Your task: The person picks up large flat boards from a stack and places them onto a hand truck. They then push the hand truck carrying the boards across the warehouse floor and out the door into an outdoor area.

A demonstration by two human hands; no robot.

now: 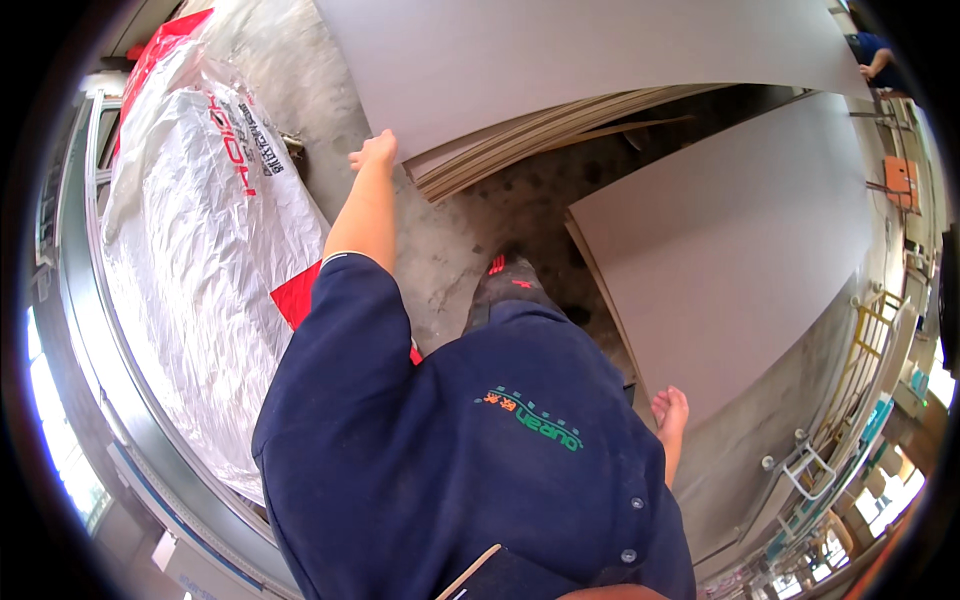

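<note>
Concrete floor (432, 262), open between boards (740, 240), hands (376, 152) (669, 408) — near edges (599, 285)

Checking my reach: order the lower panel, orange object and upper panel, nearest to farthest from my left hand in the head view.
1. Upper panel, just right of the left hand
2. Lower panel, at right
3. Orange object, far right

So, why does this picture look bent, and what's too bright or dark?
In the head view, fisheye distortion bends the long grey metal rail at left; in that same view, the lower-left window glares white, the crinkled white plastic sheet shines, and shadow lies beneath the upper flat grey board.
</note>
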